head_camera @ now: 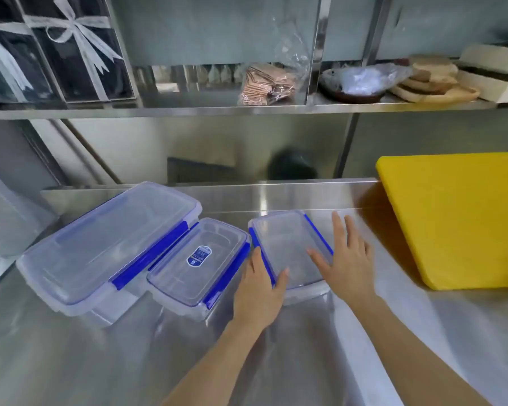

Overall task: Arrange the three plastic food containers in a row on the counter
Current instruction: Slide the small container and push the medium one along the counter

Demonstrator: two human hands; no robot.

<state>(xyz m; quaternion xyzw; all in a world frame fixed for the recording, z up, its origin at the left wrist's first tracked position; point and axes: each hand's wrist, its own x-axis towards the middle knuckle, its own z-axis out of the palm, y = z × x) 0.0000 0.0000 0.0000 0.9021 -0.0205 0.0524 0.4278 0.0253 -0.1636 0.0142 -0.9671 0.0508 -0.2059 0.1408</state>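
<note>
Three clear plastic containers with blue clips lie side by side on the steel counter. The large container is at the left. Touching its right side is the medium container, which carries a blue label. The small container sits to the right, slightly apart. My left hand grips the small container's near left corner, thumb on the lid. Fingers spread, my right hand rests flat against that container's right side, thumb on the lid.
A thick yellow cutting board lies right of the small container. A steel shelf above holds dark gift boxes with white ribbons, a bag of wafers, a covered dish and wooden boards. A plastic-wrapped thing sits at far left.
</note>
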